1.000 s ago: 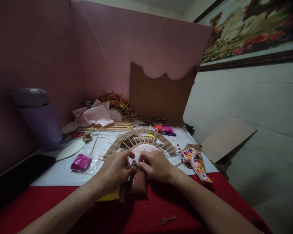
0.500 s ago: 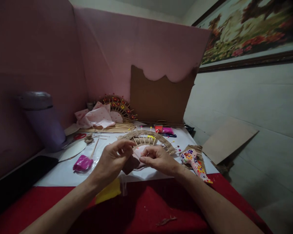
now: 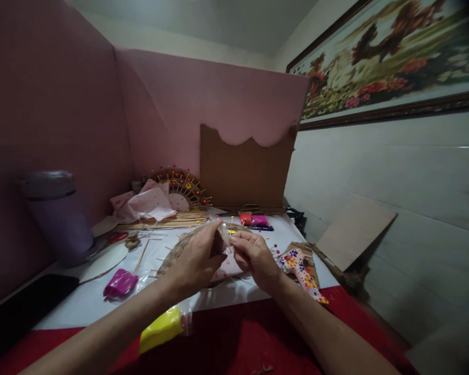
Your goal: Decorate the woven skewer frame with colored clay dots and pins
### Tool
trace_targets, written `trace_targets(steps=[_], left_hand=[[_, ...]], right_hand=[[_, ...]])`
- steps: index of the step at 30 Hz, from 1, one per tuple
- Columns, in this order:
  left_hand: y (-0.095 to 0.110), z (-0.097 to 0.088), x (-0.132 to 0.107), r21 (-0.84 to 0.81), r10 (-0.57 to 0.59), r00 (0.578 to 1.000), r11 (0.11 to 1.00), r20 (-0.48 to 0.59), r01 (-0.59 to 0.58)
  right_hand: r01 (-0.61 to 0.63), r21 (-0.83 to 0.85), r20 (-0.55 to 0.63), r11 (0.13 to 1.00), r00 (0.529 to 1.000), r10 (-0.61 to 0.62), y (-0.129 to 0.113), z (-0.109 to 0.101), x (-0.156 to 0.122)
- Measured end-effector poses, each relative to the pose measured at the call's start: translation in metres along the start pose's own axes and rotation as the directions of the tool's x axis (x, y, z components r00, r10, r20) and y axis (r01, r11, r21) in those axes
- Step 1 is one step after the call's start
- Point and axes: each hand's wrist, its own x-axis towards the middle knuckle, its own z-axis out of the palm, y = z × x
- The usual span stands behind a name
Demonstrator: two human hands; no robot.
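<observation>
I'm seeing both hands meeting above the red-clothed desk (image 3: pixel 234 344). Left hand (image 3: pixel 195 260) fingers are pinching a small brown clay lump in clear plastic wrap (image 3: pixel 219 242); right hand (image 3: pixel 254 255) fingers are gripping the wrap's other side. Lump's hanging just over the half-round woven stick-and-twine fan (image 3: pixel 174 252), w/ a yellow clay packet (image 3: pixel 162 328) lying below the left wrist & a flower-painted glue gun (image 3: pixel 301 268) right of the fingers.
</observation>
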Motion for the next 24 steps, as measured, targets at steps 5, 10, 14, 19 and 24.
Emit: trace_targets(steps=[5, 10, 14, 19, 24], left_hand=[[-0.016, 0.008, -0.008, -0.056, 0.06, 0.996, 0.996, -0.068, -0.063], [-0.03, 0.016, -0.017, -0.051, 0.109, 0.987, 0.992, -0.118, -0.115], [-0.034, 0.015, -0.019, 0.079, 0.188, 0.969, 0.981, -0.159, -0.177], [-0.037, 0.015, -0.022, 0.243, 0.244, 0.955, 0.949, -0.166, -0.2], [-0.033, 0.012, -0.023, 0.354, 0.253, 0.954, 0.917, -0.159, -0.184]], right_hand=[[-0.074, 0.004, 0.03, 0.997, 0.997, 0.074, -0.001, 0.003, -0.001], [-0.103, 0.005, 0.06, 0.995, 0.993, 0.103, 0.001, 0.005, -0.003], [-0.09, -0.032, 0.076, 0.995, 0.993, 0.093, 0.002, 0.006, -0.005], [0.019, -0.197, 0.04, 0.98, 0.999, -0.011, 0.003, 0.009, -0.007], [0.064, -0.284, 0.057, 0.957, 0.997, -0.05, 0.005, 0.008, -0.006]])
